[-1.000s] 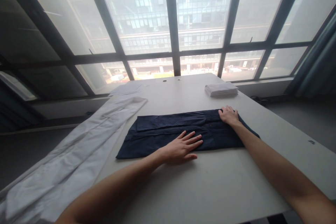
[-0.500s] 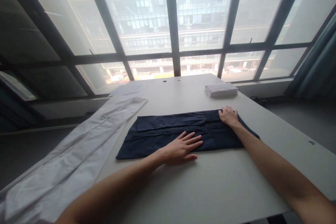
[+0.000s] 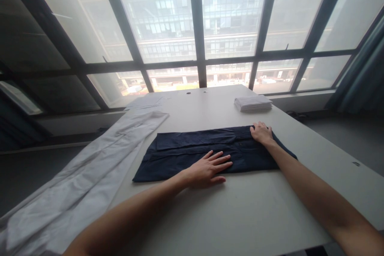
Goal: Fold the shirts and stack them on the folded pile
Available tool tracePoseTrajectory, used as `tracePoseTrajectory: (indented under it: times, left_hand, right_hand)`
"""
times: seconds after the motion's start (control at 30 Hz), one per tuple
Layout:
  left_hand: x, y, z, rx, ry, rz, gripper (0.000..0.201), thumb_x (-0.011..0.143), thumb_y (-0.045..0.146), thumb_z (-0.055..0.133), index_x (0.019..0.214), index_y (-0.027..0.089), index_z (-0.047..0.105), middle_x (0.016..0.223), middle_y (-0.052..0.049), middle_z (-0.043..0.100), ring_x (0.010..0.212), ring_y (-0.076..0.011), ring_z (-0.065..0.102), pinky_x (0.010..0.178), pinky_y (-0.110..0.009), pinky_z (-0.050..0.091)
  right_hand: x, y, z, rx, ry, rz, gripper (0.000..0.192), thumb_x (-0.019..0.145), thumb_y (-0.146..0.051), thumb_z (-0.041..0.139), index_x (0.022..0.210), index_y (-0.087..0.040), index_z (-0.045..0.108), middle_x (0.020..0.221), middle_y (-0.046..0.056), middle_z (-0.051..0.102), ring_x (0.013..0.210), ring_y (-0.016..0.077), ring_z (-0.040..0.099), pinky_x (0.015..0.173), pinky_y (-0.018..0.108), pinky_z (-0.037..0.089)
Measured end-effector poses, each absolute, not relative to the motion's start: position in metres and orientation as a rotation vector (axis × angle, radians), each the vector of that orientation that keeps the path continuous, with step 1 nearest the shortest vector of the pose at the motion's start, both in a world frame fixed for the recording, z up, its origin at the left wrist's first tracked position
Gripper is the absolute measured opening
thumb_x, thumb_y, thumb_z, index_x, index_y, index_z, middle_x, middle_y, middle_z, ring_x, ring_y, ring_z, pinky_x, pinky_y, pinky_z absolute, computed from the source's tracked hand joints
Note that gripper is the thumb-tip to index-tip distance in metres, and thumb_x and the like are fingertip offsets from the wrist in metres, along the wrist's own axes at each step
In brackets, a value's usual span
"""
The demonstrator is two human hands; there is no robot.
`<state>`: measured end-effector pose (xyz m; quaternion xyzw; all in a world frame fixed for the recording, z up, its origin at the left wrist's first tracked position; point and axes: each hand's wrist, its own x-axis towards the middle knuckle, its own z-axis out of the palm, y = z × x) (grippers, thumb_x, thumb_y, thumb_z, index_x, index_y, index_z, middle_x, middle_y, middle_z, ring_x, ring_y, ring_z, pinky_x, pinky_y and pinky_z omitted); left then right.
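Pressing flat on the dark navy garment, both my hands lie open with fingers spread, gripping nothing: my left hand on its near edge, my right hand on its far right corner. It is folded into a long band, creased, lying across the middle of the white table. I count one navy piece, one stack of folded white cloths by the window, one long white garment at left. Nothing has shifted since a second ago

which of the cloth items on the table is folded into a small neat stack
The white folded stack at the far right, beyond the right hand. The navy garment lies flat; the long white cloth stretches along the left edge.
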<state>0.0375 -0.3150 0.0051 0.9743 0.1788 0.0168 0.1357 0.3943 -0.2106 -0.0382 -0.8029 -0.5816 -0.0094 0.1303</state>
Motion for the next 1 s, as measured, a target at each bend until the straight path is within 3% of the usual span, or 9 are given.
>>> tracePoseTrajectory:
  times: [0.17,0.37,0.47,0.8,1.0]
  left_hand:
    - [0.037,-0.315,0.005,2.822,0.523,0.044,0.065,0.104,0.057,0.041,0.163,0.037,0.020,0.169,0.001,0.019,0.157,-0.0305,0.010,0.125,-0.059,0.007]
    - [0.037,-0.316,0.009,2.821,0.539,0.022,0.065,0.104,0.058,0.041,0.163,0.037,0.020,0.169,0.001,0.018,0.156,-0.0311,0.011,0.124,-0.059,0.009]
    - [0.037,-0.316,0.009,2.830,0.517,-0.009,0.067,0.105,0.058,0.039,0.164,0.035,0.018,0.169,-0.001,0.017,0.156,-0.0322,0.010,0.124,-0.060,0.008]
    - [0.040,-0.315,0.013,2.842,0.490,-0.069,0.069,0.105,0.058,0.036,0.165,0.032,0.014,0.170,-0.003,0.012,0.156,-0.0321,0.006,0.124,-0.059,0.004]
    - [0.044,-0.322,0.018,2.858,0.408,-0.009,0.071,0.105,0.059,0.034,0.165,0.030,0.011,0.170,-0.004,0.015,0.157,-0.0288,0.008,0.126,-0.052,0.002]
  right_hand:
    - [0.395,-0.210,-0.039,-2.250,-1.632,0.011,0.051,0.099,-0.039,0.039,0.138,-0.013,0.061,0.154,0.021,0.047,0.146,0.0340,0.037,0.119,0.061,0.021]
    - [0.424,-0.203,-0.012,-2.054,-1.440,0.141,0.048,0.093,-0.031,0.049,0.132,-0.011,0.067,0.136,0.019,0.066,0.127,0.0299,0.060,0.109,0.038,0.043]
    - [0.448,-0.206,0.004,-2.075,-1.362,0.148,0.045,0.091,-0.031,0.052,0.126,-0.010,0.072,0.122,0.020,0.073,0.114,0.0304,0.068,0.099,0.036,0.050]
    - [0.501,-0.245,-0.018,-2.021,-1.365,0.417,0.031,0.086,-0.028,0.056,0.098,-0.011,0.079,0.107,0.015,0.078,0.103,0.0274,0.072,0.094,0.033,0.052]
    - [0.439,-0.262,-0.001,-1.915,-1.434,0.162,0.041,0.092,-0.029,0.049,0.119,-0.010,0.073,0.121,0.017,0.073,0.114,0.0301,0.067,0.104,0.038,0.049]
